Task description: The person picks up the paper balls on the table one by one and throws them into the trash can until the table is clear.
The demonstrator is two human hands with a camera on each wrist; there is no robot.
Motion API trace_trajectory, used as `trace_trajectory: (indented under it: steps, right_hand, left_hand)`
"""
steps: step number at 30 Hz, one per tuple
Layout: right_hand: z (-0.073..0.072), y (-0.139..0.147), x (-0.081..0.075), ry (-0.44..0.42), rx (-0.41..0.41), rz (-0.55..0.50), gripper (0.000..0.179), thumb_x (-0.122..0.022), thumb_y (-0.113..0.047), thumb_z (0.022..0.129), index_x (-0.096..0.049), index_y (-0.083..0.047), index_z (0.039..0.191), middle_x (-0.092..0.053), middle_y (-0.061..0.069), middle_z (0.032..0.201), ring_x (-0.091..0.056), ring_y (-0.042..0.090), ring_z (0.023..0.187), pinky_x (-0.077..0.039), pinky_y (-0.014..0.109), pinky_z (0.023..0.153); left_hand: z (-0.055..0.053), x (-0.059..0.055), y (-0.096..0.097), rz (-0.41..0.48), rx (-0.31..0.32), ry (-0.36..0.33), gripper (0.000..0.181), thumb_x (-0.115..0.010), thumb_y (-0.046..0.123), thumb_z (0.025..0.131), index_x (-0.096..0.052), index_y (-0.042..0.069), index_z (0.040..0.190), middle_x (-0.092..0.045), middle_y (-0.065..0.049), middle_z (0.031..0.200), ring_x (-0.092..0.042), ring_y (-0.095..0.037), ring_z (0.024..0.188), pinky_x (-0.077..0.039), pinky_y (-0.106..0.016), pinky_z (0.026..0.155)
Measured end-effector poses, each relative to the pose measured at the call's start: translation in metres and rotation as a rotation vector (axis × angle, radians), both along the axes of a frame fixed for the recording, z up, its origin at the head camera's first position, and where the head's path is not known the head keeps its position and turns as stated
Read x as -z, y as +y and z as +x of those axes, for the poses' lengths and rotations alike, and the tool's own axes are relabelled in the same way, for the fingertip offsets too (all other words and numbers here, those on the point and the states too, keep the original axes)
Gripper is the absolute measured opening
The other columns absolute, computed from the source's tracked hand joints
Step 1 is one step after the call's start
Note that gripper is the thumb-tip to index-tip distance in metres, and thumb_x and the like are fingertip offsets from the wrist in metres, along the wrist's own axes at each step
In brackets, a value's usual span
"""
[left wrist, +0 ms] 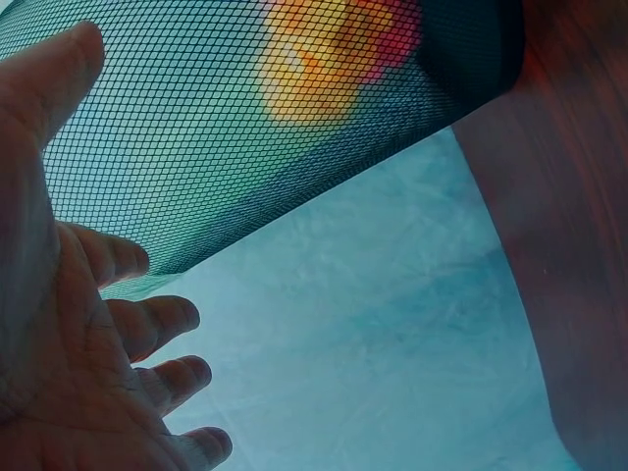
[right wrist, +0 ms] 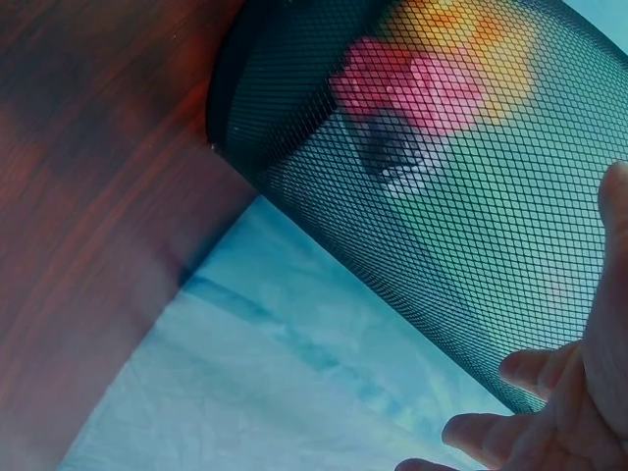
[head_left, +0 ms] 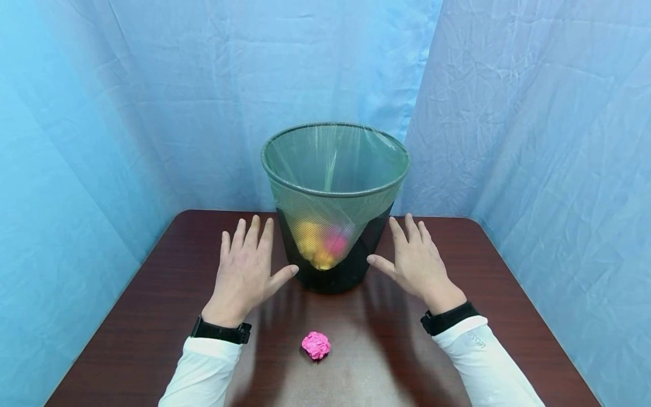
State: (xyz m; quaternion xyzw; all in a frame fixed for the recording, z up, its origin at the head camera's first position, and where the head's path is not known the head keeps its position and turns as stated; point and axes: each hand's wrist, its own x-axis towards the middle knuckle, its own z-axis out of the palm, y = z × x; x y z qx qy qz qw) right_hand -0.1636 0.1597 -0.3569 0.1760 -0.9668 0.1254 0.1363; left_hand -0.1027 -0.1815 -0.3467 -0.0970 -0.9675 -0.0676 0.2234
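A dark mesh wastebasket (head_left: 333,280) stands upright on the table, lined with a pale green see-through bag (head_left: 335,164). Through the mesh, yellow crumpled paper (left wrist: 312,69) and pink crumpled paper (right wrist: 432,88) show low inside the bag. To the basket's left is my left hand (head_left: 244,271), fingers spread and thumb toward the basket. My right hand (head_left: 419,260) mirrors it on the other side. Neither hand holds anything; whether a fingertip touches the mesh, I cannot tell. A pink crumpled paper ball (head_left: 316,345) lies in front of the basket, between my forearms.
The brown wooden table (head_left: 152,316) has rounded far corners. Light blue cloth (head_left: 203,102) hangs behind it and along both sides. The basket stands close to the table's far edge.
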Motion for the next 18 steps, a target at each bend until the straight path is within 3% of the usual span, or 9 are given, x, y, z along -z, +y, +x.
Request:
trace_trajectory:
  steps: [18]
  right_hand:
    - [0.004,-0.004,0.015,-0.012,0.003,0.022,0.103,-0.046,-0.078,0.083,-0.024,-0.008,0.156,-0.021,0.030,0.157,-0.018,0.053,0.140,-0.026,0.064,0.110]
  left_hand:
    - [0.003,0.013,0.002,-0.007,-0.006,-0.029,0.104,-0.054,0.075,0.080,-0.028,0.007,0.155,-0.030,-0.023,0.157,-0.018,-0.044,0.144,-0.013,-0.067,0.113]
